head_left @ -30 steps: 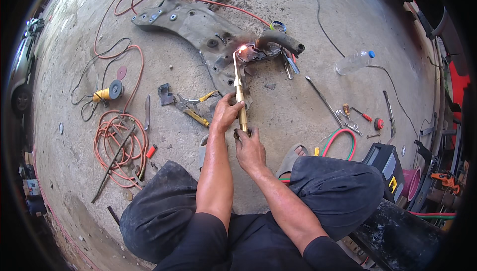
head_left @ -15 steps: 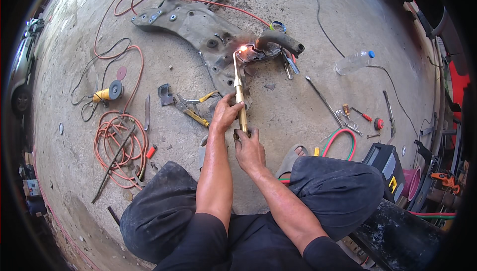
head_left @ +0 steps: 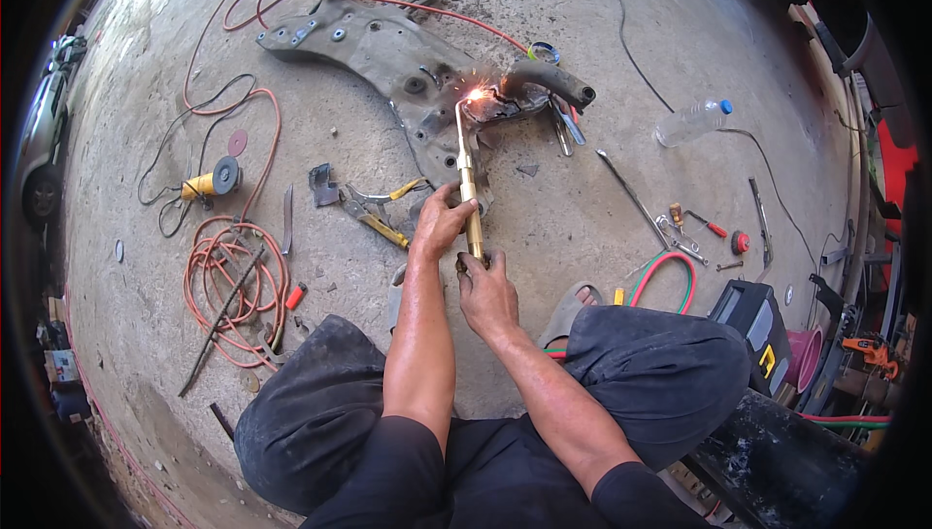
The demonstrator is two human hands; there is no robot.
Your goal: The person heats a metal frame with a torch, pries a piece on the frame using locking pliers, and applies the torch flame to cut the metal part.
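A brass gas torch (head_left: pixel 467 178) points away from me, its bent tip at a glowing spot on a large grey metal car subframe (head_left: pixel 374 49). Orange sparks fly from that spot, beside a jagged dark opening in the metal. My left hand (head_left: pixel 442 220) is closed round the middle of the torch handle, thumb along it. Lower down, my right hand (head_left: pixel 487 291) grips the torch's rear end, where its fingers partly hide the fittings. Just left of my left hand lie yellow-handled pliers (head_left: pixel 377 223).
Coiled orange hose (head_left: pixel 233 281) and a yellow angle grinder (head_left: pixel 212 182) lie at left. To the right are a plastic bottle (head_left: pixel 691 123), a long metal bar (head_left: pixel 631 189) and wrenches (head_left: pixel 682 238). A red and green hose pair (head_left: pixel 668 267) loops near my right knee, beside a black toolbox (head_left: pixel 748 320).
Sparks now spray from the glowing spot at the torch tip, where before there was mainly a bright glow. My hands and the torch hold nearly the same place.
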